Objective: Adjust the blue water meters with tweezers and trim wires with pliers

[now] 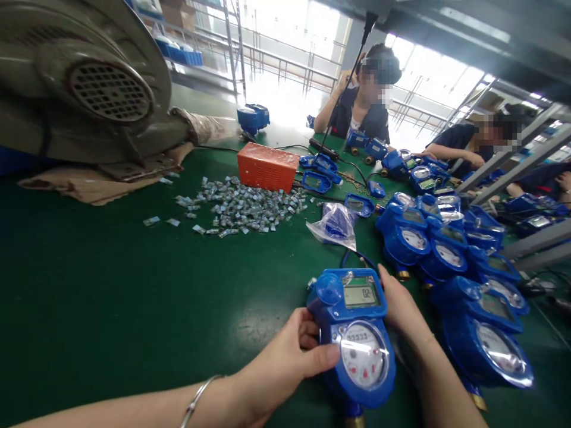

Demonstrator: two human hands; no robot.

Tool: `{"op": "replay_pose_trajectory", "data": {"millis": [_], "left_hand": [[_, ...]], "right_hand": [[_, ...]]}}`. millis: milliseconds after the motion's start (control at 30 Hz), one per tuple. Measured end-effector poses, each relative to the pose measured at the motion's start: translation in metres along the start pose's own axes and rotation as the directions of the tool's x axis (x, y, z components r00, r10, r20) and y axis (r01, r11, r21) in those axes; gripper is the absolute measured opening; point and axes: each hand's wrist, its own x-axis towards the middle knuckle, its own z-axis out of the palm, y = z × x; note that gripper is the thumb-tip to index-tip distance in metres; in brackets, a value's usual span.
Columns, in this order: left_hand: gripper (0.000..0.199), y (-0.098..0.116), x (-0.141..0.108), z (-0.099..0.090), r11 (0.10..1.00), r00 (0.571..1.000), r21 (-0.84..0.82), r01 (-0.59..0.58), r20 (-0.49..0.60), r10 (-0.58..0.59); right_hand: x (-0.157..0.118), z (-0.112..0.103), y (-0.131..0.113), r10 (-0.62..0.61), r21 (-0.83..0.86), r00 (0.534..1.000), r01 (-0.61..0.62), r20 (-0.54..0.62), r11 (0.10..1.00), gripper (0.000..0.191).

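Observation:
A blue water meter [352, 339] with a round dial and a small lit display stands tilted in front of me. The display reads what looks like "02". My left hand [297, 351] grips its left side, thumb lying over the front next to the dial and fingers curled at the edge. On the other side, my right hand [399, 303] is up against the meter's upper right edge; most of its fingers are hidden behind the casing. A brass fitting [355, 421] shows at the meter's lower end. More blue meters [482, 339] sit just right of my right arm.
Small clear-wrapped pieces [250, 205] lie heaped by an orange box [267, 167]. A plastic bag [334, 226] with blue contents and loose blue covers [316, 182] lie ahead. A large blower [89, 83] stands left. A co-worker [368, 107] sits opposite, others at right near metal bars [513, 154].

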Motion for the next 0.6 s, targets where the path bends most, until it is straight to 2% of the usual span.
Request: {"op": "replay_pose_trajectory", "data": {"millis": [67,133,167,200,233,267,300,333,367,433,500,600], "left_hand": [[0.066,-0.002,0.004,0.002,0.998,0.998,-0.054,0.015,0.069,-0.011],[0.066,-0.004,0.007,0.001,0.994,0.992,-0.103,0.038,0.125,-0.025],[0.066,-0.006,0.008,-0.001,0.993,0.990,-0.111,0.044,0.138,-0.028],[0.066,-0.007,0.009,-0.003,0.993,0.989,-0.112,0.045,0.144,-0.028],[0.067,-0.009,0.010,-0.005,0.993,0.989,-0.111,0.045,0.149,-0.028],[0.067,-0.011,0.011,-0.007,0.993,0.987,-0.113,0.040,0.158,-0.022],[0.067,-0.013,0.012,-0.008,0.992,0.985,-0.122,0.034,0.173,-0.013],[0.067,-0.014,0.013,-0.010,0.991,0.981,-0.132,0.025,0.192,0.001],[0.067,-0.015,0.014,-0.011,0.990,0.977,-0.143,0.013,0.214,0.018],[0.065,-0.018,0.017,-0.014,0.988,0.966,-0.152,-0.009,0.253,0.047],[0.060,-0.021,0.020,-0.018,0.993,0.961,-0.119,-0.017,0.271,0.048],[0.050,-0.024,0.023,-0.024,0.999,0.962,-0.040,-0.017,0.272,0.027]], "right_hand": [[-0.007,-0.011,0.015,0.025,0.087,0.998,-0.020,-0.056,0.996,0.050],[-0.021,-0.026,0.023,0.077,0.337,0.990,-0.032,-0.121,0.941,0.043],[-0.030,-0.034,0.023,0.111,0.519,0.983,-0.019,-0.147,0.855,0.037],[-0.040,-0.042,0.019,0.144,0.700,0.976,0.014,-0.166,0.714,0.032],[-0.051,-0.050,0.012,0.163,0.844,0.971,0.062,-0.174,0.532,0.026],[-0.062,-0.056,0.002,0.152,0.924,0.972,0.112,-0.178,0.367,0.020],[-0.071,-0.061,-0.009,0.102,0.955,0.976,0.160,-0.190,0.250,0.014],[-0.079,-0.064,-0.022,0.028,0.969,0.981,0.185,-0.192,0.164,0.008],[-0.085,-0.066,-0.034,-0.055,0.972,0.978,0.205,-0.200,0.118,0.004],[-0.091,-0.063,-0.056,-0.198,0.964,0.959,0.233,-0.205,0.131,0.001],[-0.091,-0.056,-0.069,-0.259,0.931,0.942,0.277,-0.214,0.236,0.002],[-0.088,-0.045,-0.076,-0.260,0.840,0.931,0.348,-0.256,0.417,0.011]]}}
